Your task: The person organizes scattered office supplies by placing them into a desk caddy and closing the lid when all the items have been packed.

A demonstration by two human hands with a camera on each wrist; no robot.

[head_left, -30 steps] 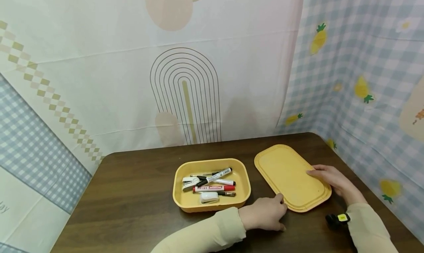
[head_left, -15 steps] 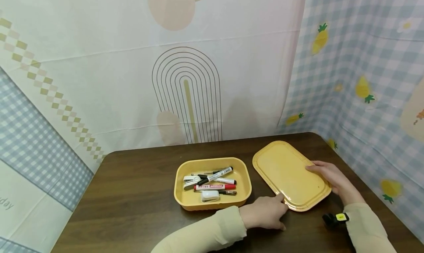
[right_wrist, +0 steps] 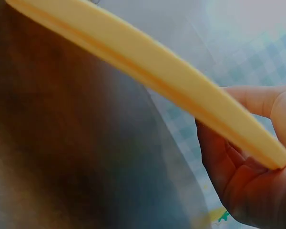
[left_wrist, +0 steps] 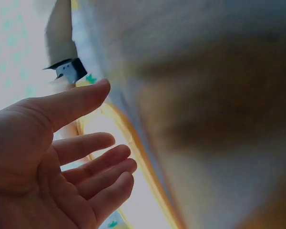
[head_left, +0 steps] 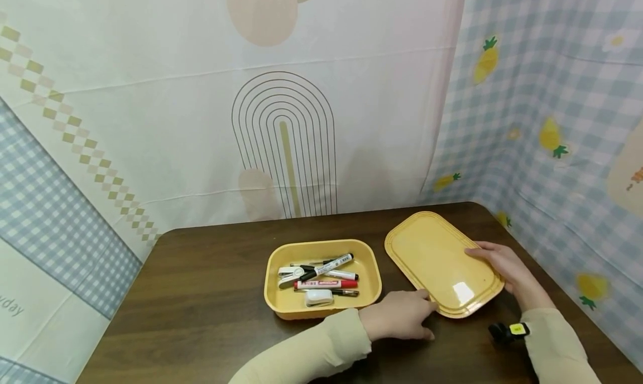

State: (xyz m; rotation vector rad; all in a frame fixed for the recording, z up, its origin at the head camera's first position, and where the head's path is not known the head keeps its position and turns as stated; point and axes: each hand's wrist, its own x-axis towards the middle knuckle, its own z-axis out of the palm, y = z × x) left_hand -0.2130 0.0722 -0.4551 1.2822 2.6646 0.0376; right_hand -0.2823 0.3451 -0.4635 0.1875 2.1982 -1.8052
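Note:
In the head view a yellow rectangular lid (head_left: 442, 261) with rounded corners is held at the right of the table. My right hand (head_left: 504, 267) grips its right edge, thumb on top. In the right wrist view the lid (right_wrist: 152, 71) appears edge-on between the thumb and fingers of the right hand (right_wrist: 257, 157). My left hand (head_left: 402, 315) is at the lid's near-left edge; in the left wrist view the left hand's fingers (left_wrist: 102, 174) are loosely spread and grip nothing. Whether a fingertip touches the lid is unclear.
Left of the lid stands a yellow box (head_left: 273, 303) holding a red marker (head_left: 326, 284), a white marker (head_left: 329, 267), nail clippers or a similar white-topped tool (head_left: 291, 273) and a small white object (head_left: 318, 297). Curtains hang behind the dark wooden table (head_left: 201, 294).
The lid has tilted and shifted slightly upward in the head view, with a bright glare now on its surface. The left hand has moved slightly up, its fingers looser at the edge.

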